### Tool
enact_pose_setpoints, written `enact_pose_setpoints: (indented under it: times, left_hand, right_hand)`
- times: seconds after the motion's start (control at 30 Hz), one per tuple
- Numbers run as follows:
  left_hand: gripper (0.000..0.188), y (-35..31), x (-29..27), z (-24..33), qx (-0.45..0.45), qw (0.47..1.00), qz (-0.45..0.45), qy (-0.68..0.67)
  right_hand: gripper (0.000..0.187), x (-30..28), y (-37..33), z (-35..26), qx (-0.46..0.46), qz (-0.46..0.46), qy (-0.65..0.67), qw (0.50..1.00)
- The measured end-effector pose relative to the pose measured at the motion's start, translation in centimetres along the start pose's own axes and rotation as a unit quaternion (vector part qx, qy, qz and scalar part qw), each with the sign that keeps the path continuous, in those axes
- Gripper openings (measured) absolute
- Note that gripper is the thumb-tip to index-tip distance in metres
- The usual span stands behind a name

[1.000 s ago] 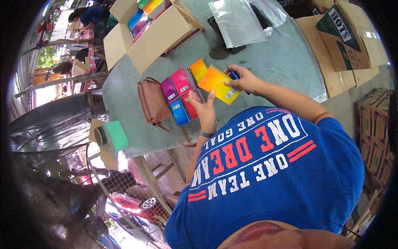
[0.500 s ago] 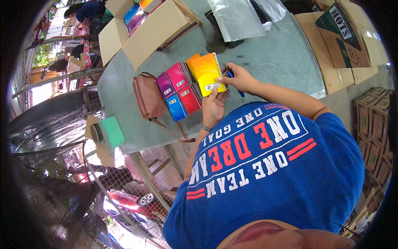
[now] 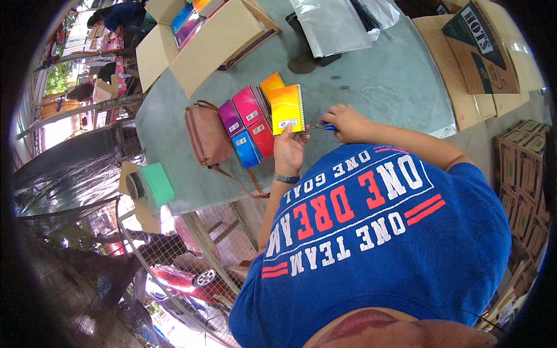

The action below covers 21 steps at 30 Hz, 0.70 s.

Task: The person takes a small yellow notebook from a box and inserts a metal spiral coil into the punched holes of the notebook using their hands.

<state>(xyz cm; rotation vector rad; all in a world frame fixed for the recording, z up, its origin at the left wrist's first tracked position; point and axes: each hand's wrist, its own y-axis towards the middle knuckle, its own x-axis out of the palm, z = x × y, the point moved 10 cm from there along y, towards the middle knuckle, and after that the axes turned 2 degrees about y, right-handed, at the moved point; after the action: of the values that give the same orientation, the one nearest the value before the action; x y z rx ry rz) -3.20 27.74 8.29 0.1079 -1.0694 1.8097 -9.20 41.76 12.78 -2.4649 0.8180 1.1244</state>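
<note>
A yellow spiral notebook (image 3: 286, 108) is held by its lower edge in my left hand (image 3: 289, 152), thumb on the front cover. My right hand (image 3: 351, 124) is closed around blue-handled pliers (image 3: 328, 127), whose metal tip points at the lower end of the notebook's wire spiral. Whether the tip touches the wire is too small to tell. Left of the notebook lie groups of spiral notebooks: purple (image 3: 231, 117), pink (image 3: 250, 104), red (image 3: 261, 139) and blue (image 3: 246, 148). An orange-yellow notebook (image 3: 270, 84) shows partly behind the held one.
A brown pouch bag (image 3: 206, 134) with a strap lies left of the notebooks. An open carton (image 3: 223, 43) with notebooks stands at the far left. Clear plastic sheets (image 3: 332, 29), black spiral coils (image 3: 368, 17) and small wire pieces (image 3: 344, 87) lie farther back. Cardboard boxes (image 3: 481, 52) stand right.
The yellow notebook has shifted slightly left and down and stands straighter. My right hand has drawn back from its spiral edge, and the pliers have turned toward the lower end.
</note>
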Motion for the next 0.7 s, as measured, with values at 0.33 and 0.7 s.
enact_pose_setpoints:
  times: [0.33, 0.7]
  left_hand:
    - [0.024, -0.2, 0.0, -0.5, 0.017, 0.998, 0.028, 0.055]
    - [0.024, -0.1, 0.9, -1.4, -0.013, 0.999, 0.018, 0.05]
  right_hand:
    - [0.034, -1.6, 0.5, -1.2, -0.042, 0.014, -0.142, 0.989]
    - [0.021, -1.9, 0.6, -1.9, -0.096, -0.007, -0.146, 0.985]
